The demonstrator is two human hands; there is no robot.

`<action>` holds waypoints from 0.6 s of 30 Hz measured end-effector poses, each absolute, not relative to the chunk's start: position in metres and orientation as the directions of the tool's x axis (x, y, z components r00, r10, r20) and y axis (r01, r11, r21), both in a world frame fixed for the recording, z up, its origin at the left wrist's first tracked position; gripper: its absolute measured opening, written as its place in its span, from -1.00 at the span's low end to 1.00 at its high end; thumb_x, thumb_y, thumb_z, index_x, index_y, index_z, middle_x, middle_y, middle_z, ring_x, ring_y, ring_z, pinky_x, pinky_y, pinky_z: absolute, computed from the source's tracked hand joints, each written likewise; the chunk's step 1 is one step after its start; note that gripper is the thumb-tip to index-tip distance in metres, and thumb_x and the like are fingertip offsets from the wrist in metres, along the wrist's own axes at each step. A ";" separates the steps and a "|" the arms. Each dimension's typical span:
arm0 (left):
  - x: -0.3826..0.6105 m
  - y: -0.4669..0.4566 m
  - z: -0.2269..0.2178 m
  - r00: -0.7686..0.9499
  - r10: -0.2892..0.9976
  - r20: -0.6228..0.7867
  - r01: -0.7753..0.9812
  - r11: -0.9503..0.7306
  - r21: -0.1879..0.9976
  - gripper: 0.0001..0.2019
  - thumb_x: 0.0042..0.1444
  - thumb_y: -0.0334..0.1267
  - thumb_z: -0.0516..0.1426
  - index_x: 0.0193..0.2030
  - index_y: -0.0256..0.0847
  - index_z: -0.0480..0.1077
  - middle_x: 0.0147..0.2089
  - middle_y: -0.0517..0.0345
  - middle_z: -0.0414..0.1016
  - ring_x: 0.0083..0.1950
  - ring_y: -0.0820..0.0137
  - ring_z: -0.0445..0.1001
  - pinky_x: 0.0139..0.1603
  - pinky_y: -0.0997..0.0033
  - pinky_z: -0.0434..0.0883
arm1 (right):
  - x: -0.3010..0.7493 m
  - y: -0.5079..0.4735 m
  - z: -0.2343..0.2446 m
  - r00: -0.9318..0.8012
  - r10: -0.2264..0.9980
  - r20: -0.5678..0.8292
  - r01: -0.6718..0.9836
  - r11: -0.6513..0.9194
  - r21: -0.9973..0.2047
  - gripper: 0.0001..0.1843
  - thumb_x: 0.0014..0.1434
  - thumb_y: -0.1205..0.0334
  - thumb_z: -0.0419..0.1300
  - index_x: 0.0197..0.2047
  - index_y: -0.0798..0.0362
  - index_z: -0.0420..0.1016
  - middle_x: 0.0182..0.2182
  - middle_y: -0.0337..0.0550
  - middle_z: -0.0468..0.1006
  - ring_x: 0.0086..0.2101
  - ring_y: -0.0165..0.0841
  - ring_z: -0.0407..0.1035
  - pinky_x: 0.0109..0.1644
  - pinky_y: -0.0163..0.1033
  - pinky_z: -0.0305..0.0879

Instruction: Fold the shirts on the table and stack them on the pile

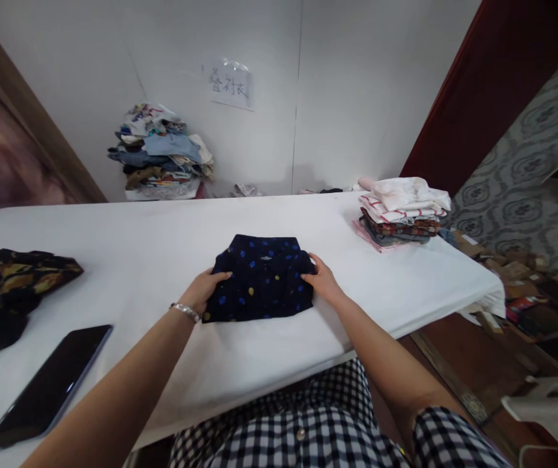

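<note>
A folded dark navy shirt (262, 279) with blue and yellow spots lies on the white-covered table (152, 240) in front of me, collar toward the far side. At its left edge my left hand (205, 289), with a silver bracelet on the wrist, grips the cloth with the thumb on top. My right hand (320, 279) pinches the opposite edge the same way, thumb above and fingers round the side. The fingers under the cloth are partly hidden.
Folded clothes (400, 211) are stacked at the table's right end. A dark patterned garment (25, 279) and a black tablet (49, 383) lie at left. Behind the table rises a clothes pile (162, 156). A white plastic chair (552, 409) stands at lower right.
</note>
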State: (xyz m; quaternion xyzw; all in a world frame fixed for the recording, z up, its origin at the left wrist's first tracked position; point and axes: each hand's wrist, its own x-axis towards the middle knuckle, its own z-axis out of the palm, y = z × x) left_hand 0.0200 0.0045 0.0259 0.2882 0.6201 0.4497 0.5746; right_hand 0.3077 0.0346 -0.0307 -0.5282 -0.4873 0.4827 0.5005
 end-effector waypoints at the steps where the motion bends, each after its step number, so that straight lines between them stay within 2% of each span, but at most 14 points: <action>1: 0.018 0.003 0.022 -0.148 0.841 -0.520 -0.174 0.496 0.851 -0.64 -0.20 -0.31 0.34 -0.19 -0.27 0.46 -0.42 0.00 0.59 -0.45 0.20 0.56 -0.43 0.24 0.56 | 0.309 0.034 -0.037 0.062 0.997 -0.048 0.075 -0.053 -0.996 -0.16 -0.20 0.30 0.34 0.22 -0.02 0.29 -0.30 -0.25 0.52 -0.31 -0.36 0.41 -0.08 -0.16 0.35; 4: 0.012 -0.003 0.012 -0.032 0.791 -0.611 -0.202 0.593 0.779 -0.56 -0.19 -0.13 0.37 -0.18 -0.33 0.48 -0.32 -0.17 0.61 -0.32 0.07 0.59 -0.33 0.09 0.58 | 0.316 0.026 -0.050 0.100 0.994 -0.039 0.139 -0.053 -0.989 -0.23 -0.15 0.23 0.32 0.19 -0.04 0.32 -0.16 -0.17 0.51 -0.27 -0.36 0.40 -0.10 -0.17 0.35; 7: 0.013 -0.009 0.011 0.017 0.809 -0.588 -0.193 0.579 0.792 -0.51 -0.22 -0.12 0.39 -0.12 -0.29 0.48 -0.23 -0.16 0.61 -0.25 0.11 0.60 -0.25 0.16 0.58 | 0.323 0.004 -0.050 0.186 0.980 0.069 0.143 0.042 -0.989 -0.36 -0.10 0.17 0.31 0.11 -0.02 0.38 -0.07 -0.10 0.49 -0.19 -0.33 0.39 -0.14 -0.21 0.35; 9: 0.017 -0.011 0.014 0.032 0.826 -0.562 -0.177 0.558 0.810 -0.50 -0.23 -0.19 0.40 -0.10 -0.29 0.47 -0.22 -0.14 0.62 -0.27 0.16 0.60 -0.25 0.22 0.58 | 0.325 -0.018 -0.043 0.239 0.967 0.089 0.081 0.071 -0.994 -0.48 -0.07 0.11 0.30 0.01 0.01 0.43 -0.20 -0.12 0.52 -0.25 -0.33 0.40 -0.27 -0.26 0.34; 11: 0.022 -0.013 0.018 0.050 0.834 -0.549 -0.201 0.547 0.813 -0.50 -0.23 -0.25 0.40 -0.08 -0.29 0.45 -0.22 -0.12 0.62 -0.29 0.17 0.60 -0.27 0.23 0.58 | 0.323 -0.045 -0.036 0.212 0.977 -0.012 -0.056 0.000 -0.998 -0.57 -0.04 0.02 0.30 -0.12 0.04 0.45 -0.42 -0.20 0.50 -0.42 -0.37 0.39 -0.44 -0.31 0.28; 13: 0.029 -0.015 0.022 0.051 0.843 -0.536 -0.248 0.531 0.810 -0.50 -0.19 -0.27 0.38 -0.05 -0.26 0.44 -0.23 -0.10 0.62 -0.29 0.16 0.60 -0.29 0.21 0.57 | 0.316 -0.071 -0.030 0.047 0.975 -0.215 -0.214 -0.201 -0.956 -0.60 -0.01 -0.05 0.30 -0.22 0.07 0.46 -0.55 -0.24 0.47 -0.55 -0.39 0.36 -0.56 -0.34 0.21; 14: 0.031 -0.016 0.023 0.051 0.849 -0.527 -0.271 0.519 0.811 -0.51 -0.17 -0.27 0.37 -0.03 -0.24 0.43 -0.23 -0.08 0.61 -0.28 0.15 0.59 -0.30 0.21 0.57 | 0.311 -0.083 -0.028 -0.080 0.946 -0.314 -0.272 -0.324 -0.906 -0.59 0.01 -0.07 0.30 -0.23 0.09 0.46 -0.54 -0.20 0.49 -0.56 -0.38 0.39 -0.57 -0.35 0.22; 16: 0.036 -0.018 0.025 0.046 0.861 -0.507 -0.293 0.497 0.817 -0.55 -0.11 -0.25 0.34 -0.03 -0.21 0.43 -0.23 -0.05 0.61 -0.28 0.15 0.59 -0.33 0.22 0.56 | 0.297 -0.099 -0.026 -0.333 0.842 -0.425 -0.337 -0.527 -0.780 -0.56 0.05 -0.08 0.28 -0.15 0.11 0.47 -0.38 -0.06 0.59 -0.42 -0.30 0.50 -0.50 -0.32 0.32; 18: 0.040 -0.023 0.027 0.032 0.871 -0.489 -0.294 0.476 0.829 -0.58 -0.08 -0.25 0.32 -0.03 -0.20 0.43 -0.26 -0.02 0.61 -0.29 0.16 0.59 -0.36 0.26 0.54 | 0.281 -0.101 -0.027 -0.502 0.758 -0.417 -0.394 -0.630 -0.670 -0.51 0.10 -0.09 0.25 -0.04 0.10 0.44 -0.13 0.06 0.58 -0.17 -0.20 0.51 -0.31 -0.24 0.43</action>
